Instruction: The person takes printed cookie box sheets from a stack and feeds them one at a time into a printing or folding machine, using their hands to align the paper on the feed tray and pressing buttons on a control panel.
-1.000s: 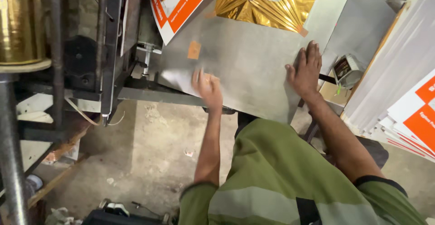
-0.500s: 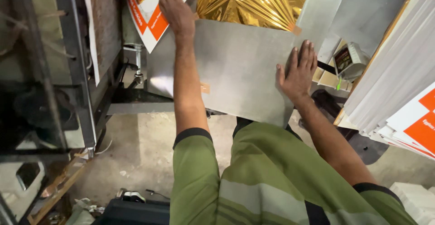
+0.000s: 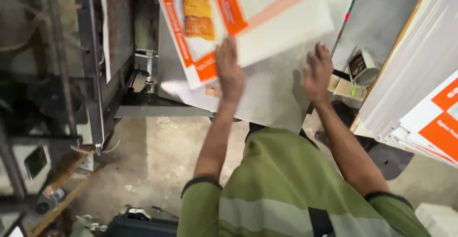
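A large printed carton sheet (image 3: 267, 22), white and orange with a food picture, lies tilted over the grey metal table (image 3: 272, 98) of the machine. My left hand (image 3: 229, 72) grips the sheet's near edge. Just right of the sheet, my right hand (image 3: 317, 72) rests flat on the table with its fingers spread, holding nothing. Both arms reach forward from green striped sleeves.
A tall stack of white and orange printed sheets (image 3: 420, 98) stands at the right. A small box (image 3: 362, 65) sits beside it. The dark machine frame (image 3: 90, 74) fills the left side. Below lies a concrete floor (image 3: 157, 170) with a dark case (image 3: 138, 225).
My left hand reached up to the far end of the table and has drawn the printed sheet back toward me over the plate. The gold foil sheet is out of view. My right hand stayed in place.
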